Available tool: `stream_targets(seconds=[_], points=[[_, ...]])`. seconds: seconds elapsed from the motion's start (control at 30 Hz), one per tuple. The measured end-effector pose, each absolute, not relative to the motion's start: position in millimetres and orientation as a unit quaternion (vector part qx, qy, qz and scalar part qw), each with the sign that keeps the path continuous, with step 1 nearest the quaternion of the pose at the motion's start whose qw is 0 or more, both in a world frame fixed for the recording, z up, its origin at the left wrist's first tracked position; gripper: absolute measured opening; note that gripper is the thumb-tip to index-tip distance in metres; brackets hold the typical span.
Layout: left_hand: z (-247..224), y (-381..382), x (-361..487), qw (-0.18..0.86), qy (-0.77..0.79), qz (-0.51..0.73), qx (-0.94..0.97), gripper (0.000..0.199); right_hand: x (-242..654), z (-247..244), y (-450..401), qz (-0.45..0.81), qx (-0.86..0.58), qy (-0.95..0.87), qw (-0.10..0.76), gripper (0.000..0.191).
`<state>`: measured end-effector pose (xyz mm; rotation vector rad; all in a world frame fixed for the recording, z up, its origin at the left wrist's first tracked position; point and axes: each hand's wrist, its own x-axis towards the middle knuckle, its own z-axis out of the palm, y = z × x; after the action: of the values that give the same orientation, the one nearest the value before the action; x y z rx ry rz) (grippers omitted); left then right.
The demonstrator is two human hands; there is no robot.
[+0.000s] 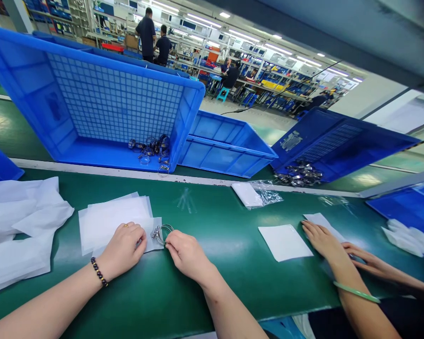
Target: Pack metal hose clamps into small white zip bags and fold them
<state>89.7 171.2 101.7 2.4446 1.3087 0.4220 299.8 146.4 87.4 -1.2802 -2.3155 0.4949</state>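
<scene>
Between the thumb and fingers of my right hand (pixel 189 254) is a metal hose clamp (pixel 164 230), a thin ring with its screw housing toward the left. The clamp is over the right edge of a translucent white pouch (pixel 156 222). My left hand (pixel 126 244) lies on that pouch with curled fingers, closed at its edge; the fingertips are partly hidden. Under it is a loose stack of thin white pouches (pixel 108 219). On the far left is a heap of white pouches (pixel 24 221), creased and overlapping.
A tilted blue crate (pixel 116 113) holds several metal clamps (pixel 155 148). Beside it are a smaller blue crate (pixel 226 155) and another tilted bin (pixel 339 141) with clamps. A co-worker's hands (pixel 321 240) touch a white sheet near another white pouch (pixel 284 242). A clear plastic bag (pixel 268 194) lies behind.
</scene>
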Motion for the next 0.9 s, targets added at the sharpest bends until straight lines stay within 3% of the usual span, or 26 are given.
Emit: stream_targets(seconds=[0.17,0.43,0.6,0.73,0.9], points=[[103,164,92,0.165,0.443,0.159,0.866,0.021,300,87,143,0.15,-0.452,-0.864,0.162,0.012],[102,150,97,0.155,0.404,0.127,0.892,0.025,291,89,140,0.158,-0.384,-0.898,0.147,0.013],[109,148,97,0.184,0.387,0.14,0.893,0.024,287,93,137,0.189,-0.346,-0.903,0.169,0.017],[114,162,88,0.18,0.426,0.185,0.868,0.021,288,96,136,0.237,-0.395,-0.867,0.191,0.032],[104,180,78,0.167,0.499,0.155,0.836,0.025,287,92,137,0.29,-0.426,-0.832,0.205,0.035]])
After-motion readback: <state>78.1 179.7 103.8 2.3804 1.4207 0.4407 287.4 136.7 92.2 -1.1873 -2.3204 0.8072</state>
